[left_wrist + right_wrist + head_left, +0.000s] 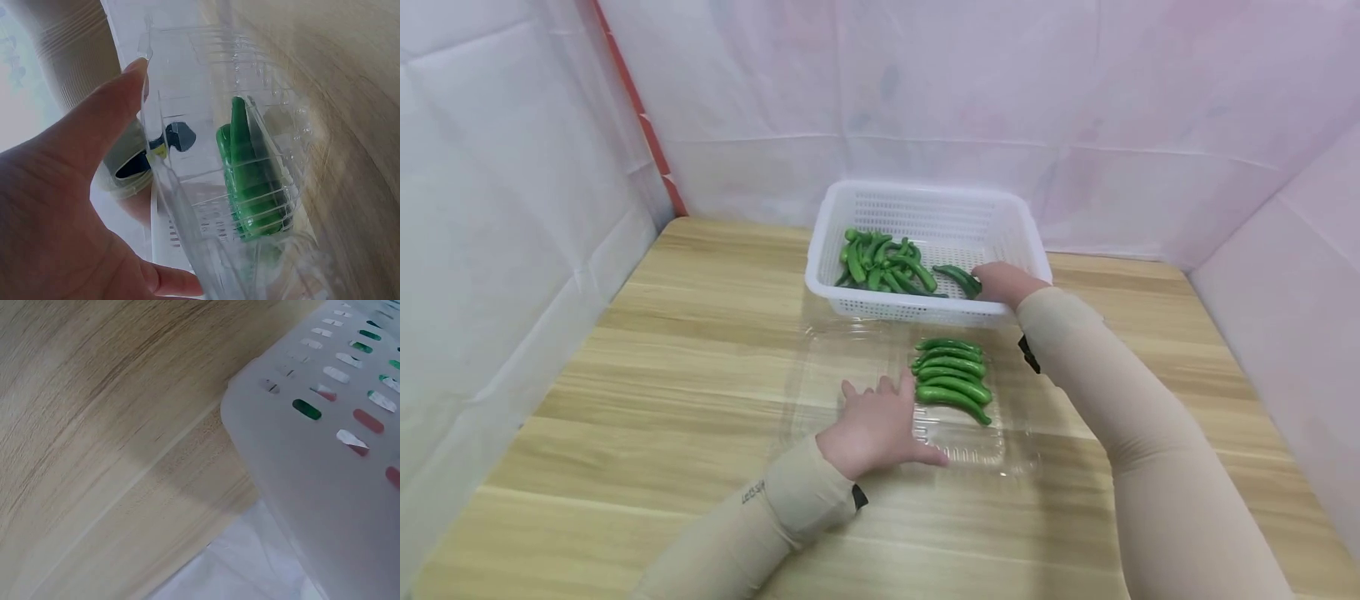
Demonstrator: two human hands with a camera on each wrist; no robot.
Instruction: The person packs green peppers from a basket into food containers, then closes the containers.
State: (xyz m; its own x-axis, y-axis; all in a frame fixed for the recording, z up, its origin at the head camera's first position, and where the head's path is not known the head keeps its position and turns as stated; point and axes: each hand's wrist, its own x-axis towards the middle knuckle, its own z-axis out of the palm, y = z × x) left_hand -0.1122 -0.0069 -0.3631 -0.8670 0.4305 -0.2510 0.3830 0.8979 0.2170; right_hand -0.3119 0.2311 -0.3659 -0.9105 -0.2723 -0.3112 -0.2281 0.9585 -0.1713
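Observation:
Several green chili peppers [951, 375] lie side by side in one half of a clear plastic clamshell box [842, 375]. Over the middle of this box my left hand [876, 429] is spread, thumb straight. In the left wrist view the thumb touches the clear rim, and the peppers [253, 181] show through the plastic wall. My right hand [1003, 282] reaches into the right end of a white perforated basket [925, 310], right at a dark green chili pepper [958, 279]. Its fingertips are hidden, so I cannot tell whether they grip it.
A heap of green chili peppers [880, 262] fills the basket's left part. Behind the basket hangs a pale cloth wall [940, 100], with others at both sides. The wooden table [662, 358] extends around the box. In the right wrist view, the basket's wall [281, 462] stands close.

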